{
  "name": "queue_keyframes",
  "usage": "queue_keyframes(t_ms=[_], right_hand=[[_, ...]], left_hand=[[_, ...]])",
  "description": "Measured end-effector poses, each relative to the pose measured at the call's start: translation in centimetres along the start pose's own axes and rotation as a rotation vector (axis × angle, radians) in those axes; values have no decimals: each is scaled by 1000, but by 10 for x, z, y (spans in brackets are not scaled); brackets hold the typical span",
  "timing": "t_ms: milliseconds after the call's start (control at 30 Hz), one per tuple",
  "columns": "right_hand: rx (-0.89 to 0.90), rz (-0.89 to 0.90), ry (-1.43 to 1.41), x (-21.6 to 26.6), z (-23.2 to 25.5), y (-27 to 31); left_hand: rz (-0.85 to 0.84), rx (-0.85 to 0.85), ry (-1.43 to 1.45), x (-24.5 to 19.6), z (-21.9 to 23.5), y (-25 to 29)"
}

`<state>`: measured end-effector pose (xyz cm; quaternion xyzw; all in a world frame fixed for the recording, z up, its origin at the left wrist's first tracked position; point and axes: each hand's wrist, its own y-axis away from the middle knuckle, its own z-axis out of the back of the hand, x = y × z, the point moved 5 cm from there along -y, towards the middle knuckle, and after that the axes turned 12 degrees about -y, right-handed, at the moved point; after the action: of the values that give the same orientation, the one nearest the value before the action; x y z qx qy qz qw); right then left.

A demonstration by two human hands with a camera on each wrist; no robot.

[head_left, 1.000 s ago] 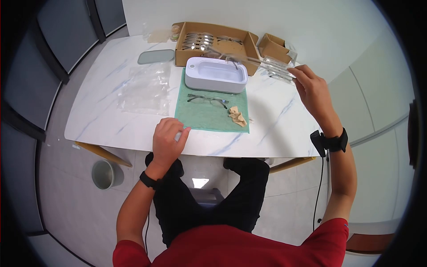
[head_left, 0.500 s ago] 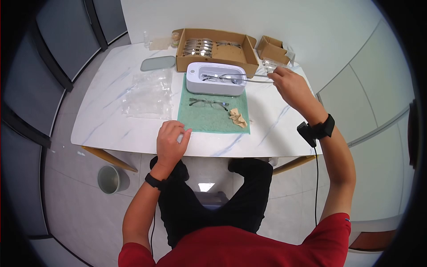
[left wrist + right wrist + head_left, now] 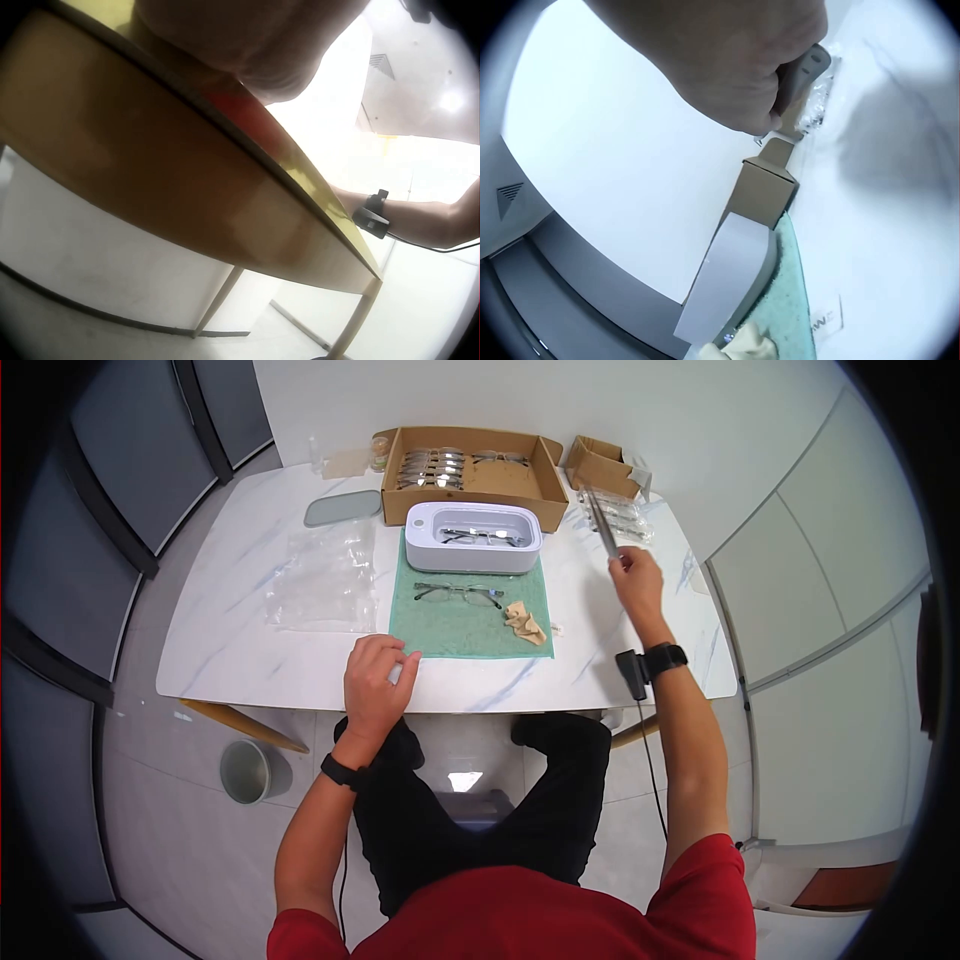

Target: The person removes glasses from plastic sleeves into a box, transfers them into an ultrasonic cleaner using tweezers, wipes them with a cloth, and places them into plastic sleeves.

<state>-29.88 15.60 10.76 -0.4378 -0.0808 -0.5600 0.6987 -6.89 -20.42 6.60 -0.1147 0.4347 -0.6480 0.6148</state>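
My right hand (image 3: 637, 588) grips long metal tongs (image 3: 603, 525), which point away toward the back right of the table. In the right wrist view their grey end (image 3: 810, 71) pokes out of the fist. Loosely bent, my left hand (image 3: 380, 675) rests at the table's front edge with nothing seen in it. A pair of glasses (image 3: 480, 538) lies inside the white cleaner basin (image 3: 473, 560). Another pair of glasses (image 3: 458, 595) lies on the green cloth (image 3: 450, 635), in front of the basin. Beside that pair is a crumpled beige cloth (image 3: 524, 623).
Behind the basin stands a cardboard box (image 3: 540, 490) with several glasses in it. Bagged glasses (image 3: 620, 515) lie by a small cardboard box (image 3: 603, 465) at the back right. Clear plastic bags (image 3: 322, 580) and a grey lid (image 3: 343, 508) are on the left.
The tongs brought a pair of glasses over the basin, and it now lies inside, let go. My right hand has drawn back right and nearer with the tongs. The left hand stays put.
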Motion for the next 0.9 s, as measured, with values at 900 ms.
queue_keyframes(t_ms=[900], right_hand=[[-37,-169,-489,-52,-34,38]], left_hand=[[-68,102,-68,-8,5,-23]])
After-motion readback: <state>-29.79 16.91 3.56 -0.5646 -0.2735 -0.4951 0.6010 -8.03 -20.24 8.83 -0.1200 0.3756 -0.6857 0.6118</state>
